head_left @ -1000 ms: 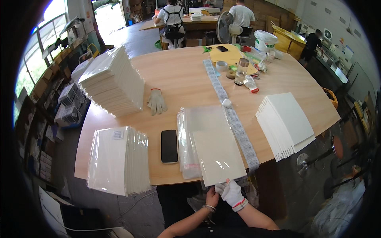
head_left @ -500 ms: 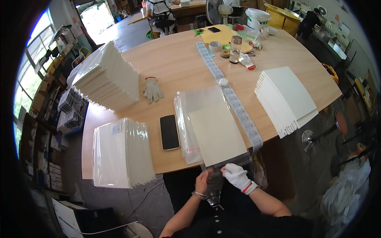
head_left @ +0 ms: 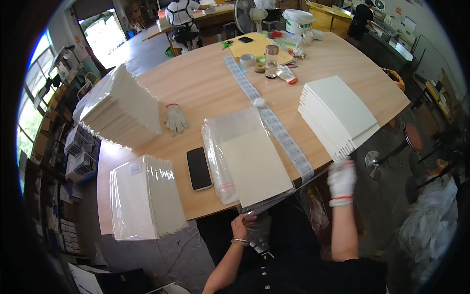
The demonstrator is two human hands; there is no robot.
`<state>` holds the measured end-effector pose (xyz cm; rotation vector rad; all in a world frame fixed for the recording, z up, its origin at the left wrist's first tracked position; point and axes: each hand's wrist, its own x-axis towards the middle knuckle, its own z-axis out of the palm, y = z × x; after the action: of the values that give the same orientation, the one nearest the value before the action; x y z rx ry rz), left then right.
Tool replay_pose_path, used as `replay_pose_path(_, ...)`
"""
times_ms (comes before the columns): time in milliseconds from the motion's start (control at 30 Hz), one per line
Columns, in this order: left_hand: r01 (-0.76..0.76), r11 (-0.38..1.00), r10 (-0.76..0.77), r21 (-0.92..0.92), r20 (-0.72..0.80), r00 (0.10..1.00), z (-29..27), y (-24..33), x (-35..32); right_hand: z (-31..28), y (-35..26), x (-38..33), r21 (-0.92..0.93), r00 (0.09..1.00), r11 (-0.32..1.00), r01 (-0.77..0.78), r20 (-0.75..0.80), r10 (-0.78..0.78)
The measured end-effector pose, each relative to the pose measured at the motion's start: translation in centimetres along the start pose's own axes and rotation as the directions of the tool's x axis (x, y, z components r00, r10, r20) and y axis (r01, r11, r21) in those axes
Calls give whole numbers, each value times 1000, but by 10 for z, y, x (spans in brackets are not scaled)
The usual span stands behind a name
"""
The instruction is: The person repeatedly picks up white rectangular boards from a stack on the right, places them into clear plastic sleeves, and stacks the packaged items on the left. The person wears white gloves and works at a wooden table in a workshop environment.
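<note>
My bare left hand, with a bracelet at the wrist, pinches the near edge of a clear plastic bag at the table's front edge. A cream board lies there over a pile of clear plastic bags. My right hand, in a white glove with a red cuff edge, is off to the right, just short of a stack of white boards. Motion smears its fingers. Right of the cream board runs a strip of printed labels with a small white round object on it.
Left on the wooden table are a phone, a loose glove, a pile of bagged boards and a tall stack. A bottle, tape roll and bucket stand far back. Two people are beyond.
My right hand has left the bag's edge and swung right and up toward the white boards. My left hand keeps hold of the bag. The whole view has shifted slightly.
</note>
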<state>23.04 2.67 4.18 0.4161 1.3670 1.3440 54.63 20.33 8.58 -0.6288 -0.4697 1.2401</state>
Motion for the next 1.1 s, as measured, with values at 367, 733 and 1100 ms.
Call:
replay_pose_path(367, -559, -16, 760, 829, 373, 532, -8, 40, 3, -8, -4, -64, -747, 749, -215, 628, 506, 429)
replay_pose_path(733, -836, -86, 555, 542, 723, 412, -10, 69, 11, 52, 9, -30, -743, 445, 348, 571, 637, 629)
replay_pose_path(1100, -4, 999, -1, -42, -141, 990, 4, 6, 12, 41, 58, -75, -974, 945, 61, 220, 228, 234)
